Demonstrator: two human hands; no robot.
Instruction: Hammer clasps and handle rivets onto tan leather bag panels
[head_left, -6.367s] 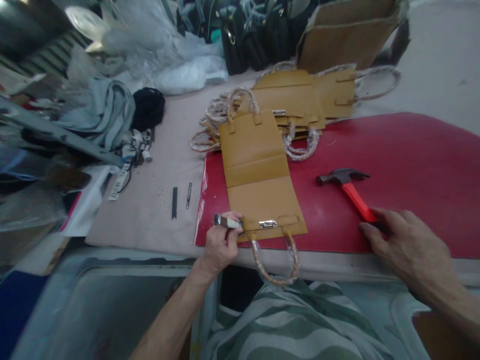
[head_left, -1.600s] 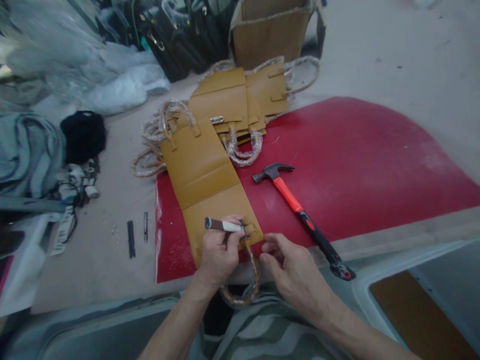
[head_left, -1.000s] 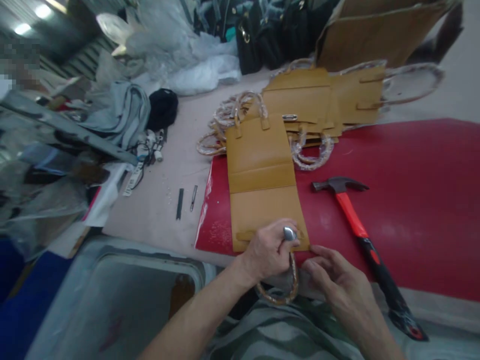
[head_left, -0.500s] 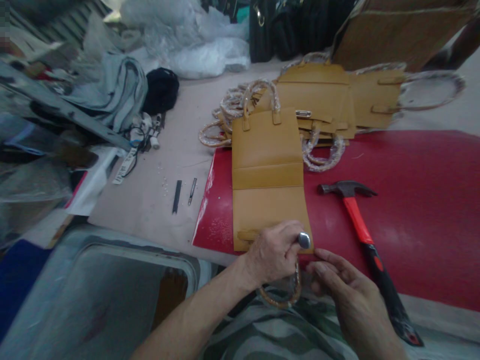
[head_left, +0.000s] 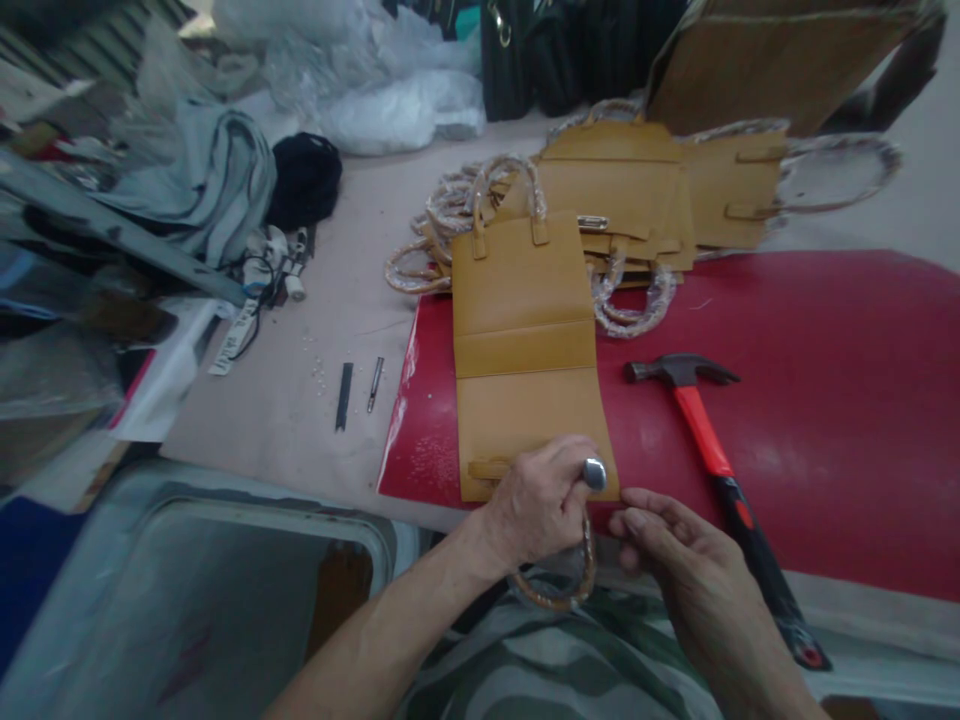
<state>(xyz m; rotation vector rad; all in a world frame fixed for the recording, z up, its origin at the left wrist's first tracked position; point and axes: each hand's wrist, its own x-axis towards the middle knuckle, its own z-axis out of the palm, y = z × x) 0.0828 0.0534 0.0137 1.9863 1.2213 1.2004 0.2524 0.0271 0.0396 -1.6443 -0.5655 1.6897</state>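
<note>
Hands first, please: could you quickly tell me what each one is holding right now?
Left hand: closed around a metal-tipped tool, pressed on the tan bag panel.
Right hand: fingers at the panel's near edge by the handle; grip cannot be told.

Tan bag (head_left: 525, 330), red mat (head_left: 810, 400)

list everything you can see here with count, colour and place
flat tan leather bag panel: 1, tan, on the red mat, near edge under the hands
red mat: 1, red, right of the table
red-handled claw hammer: 1, black head, red and black handle, on the mat right of the panel
stacked tan bag panels: several, tan, wrapped handles, behind
thin dark metal tools: 2, on beige paper left of the mat
black handbags: several, far edge
left hand: grips a metal-tipped tool on the panel
right hand: fingers at the panel's near edge
</note>
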